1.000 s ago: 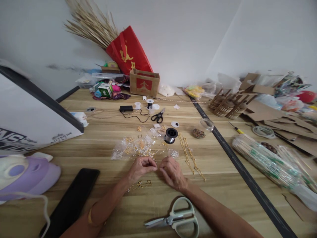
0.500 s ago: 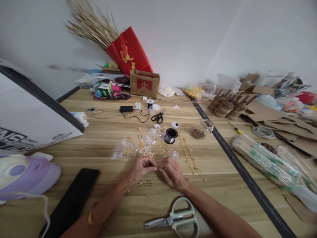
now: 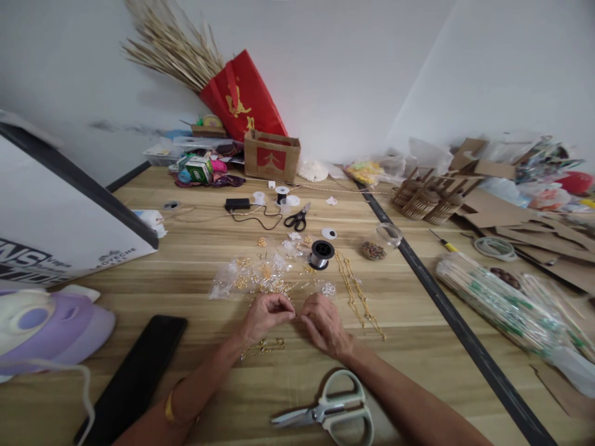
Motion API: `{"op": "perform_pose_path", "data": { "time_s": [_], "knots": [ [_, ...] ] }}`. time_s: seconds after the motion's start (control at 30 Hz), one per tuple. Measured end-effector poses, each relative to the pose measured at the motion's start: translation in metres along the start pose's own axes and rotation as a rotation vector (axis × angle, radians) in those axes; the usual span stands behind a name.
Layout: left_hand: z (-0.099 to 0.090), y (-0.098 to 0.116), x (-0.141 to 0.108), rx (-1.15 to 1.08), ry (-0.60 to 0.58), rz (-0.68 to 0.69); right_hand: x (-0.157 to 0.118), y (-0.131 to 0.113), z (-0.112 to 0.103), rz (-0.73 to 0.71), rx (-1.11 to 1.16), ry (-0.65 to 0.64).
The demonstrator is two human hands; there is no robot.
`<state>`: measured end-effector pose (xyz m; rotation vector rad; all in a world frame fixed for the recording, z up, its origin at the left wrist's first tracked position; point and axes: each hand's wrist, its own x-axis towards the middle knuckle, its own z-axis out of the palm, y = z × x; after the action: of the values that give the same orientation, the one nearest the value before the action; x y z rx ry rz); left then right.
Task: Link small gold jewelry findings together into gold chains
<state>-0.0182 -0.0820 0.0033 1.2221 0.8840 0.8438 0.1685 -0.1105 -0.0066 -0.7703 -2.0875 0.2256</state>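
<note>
Jewellery parts [image 3: 274, 285], gold and silvery, lie in clusters mid-table, just beyond both hands. Largest to smallest, as my head view has it. Table [image 3: 418, 347]: wood-grain top, dark strip running down its right side. White box [image 3: 69, 217] at far left, cut off by my frame edge. Red bag [image 3: 246, 102] leans at the back, dry stalks out of its mouth. Black slab [image 3: 134, 378], phone-like, left of the left forearm. Cream-handled scissors [image 3: 318, 414] lie between the forearms, blades to the left.

Left hand [image 3: 267, 317]: grip closed, thumb and forefinger pinched. Right hand [image 3: 323, 322]: grip closed too, fingers curled in, tips close to the left ones. Whatever sits between them is too small for me to make out.

Long gold chain [image 3: 357, 294] stretches to the right of the right hand. Black spool [image 3: 321, 254], silvery winding, stands beyond that hand. Short gold chain [image 3: 263, 349] lies beside the left wrist. Smallest: pale rings [image 3: 328, 288], bunched just past the right knuckles.
</note>
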Motion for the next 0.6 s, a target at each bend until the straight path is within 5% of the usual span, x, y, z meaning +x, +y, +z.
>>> {"op": "perform_pose_path", "data": {
  "time_s": [0.6],
  "knots": [
    [0.0004, 0.0052, -0.0016, -0.001, -0.030, -0.022, 0.0001, -0.0002, 0.0007, 0.007, -0.011, -0.015]
  ]
}}
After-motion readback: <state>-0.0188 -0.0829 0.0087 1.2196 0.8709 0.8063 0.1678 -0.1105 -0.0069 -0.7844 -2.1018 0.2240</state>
